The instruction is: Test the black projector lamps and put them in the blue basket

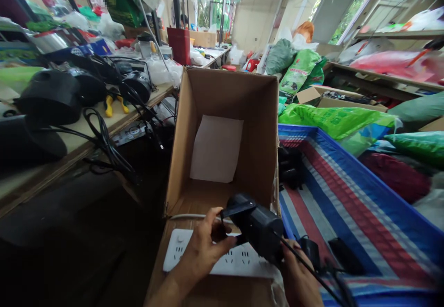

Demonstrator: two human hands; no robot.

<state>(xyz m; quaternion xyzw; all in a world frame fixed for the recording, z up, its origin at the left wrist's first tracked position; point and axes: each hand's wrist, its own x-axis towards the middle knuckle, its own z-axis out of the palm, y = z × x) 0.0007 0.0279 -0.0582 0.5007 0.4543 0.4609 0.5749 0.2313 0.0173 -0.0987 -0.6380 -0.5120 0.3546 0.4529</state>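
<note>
A black, rounded device [258,226] with a flat bracket-like piece and a cord is held in front of me, just above a white power strip [173,249]. My left hand [204,242] pinches the piece at its left end between thumb and fingers. Around the lower right end, near where the cord [305,265] hangs, my right hand [296,274] is closed, with its fingers partly hidden behind the device. Beyond both hands an open cardboard box [224,85] lies with its opening towards me; a white sheet [217,150] rests inside it.
On the right stands a blue-rimmed crate [364,177] with a striped lining and black items in it. To the left, a wooden bench [145,101] carries black devices [52,94], tangled cables [104,136] and yellow-handled pliers [109,106]. Green bags [333,117] are heaped behind the crate.
</note>
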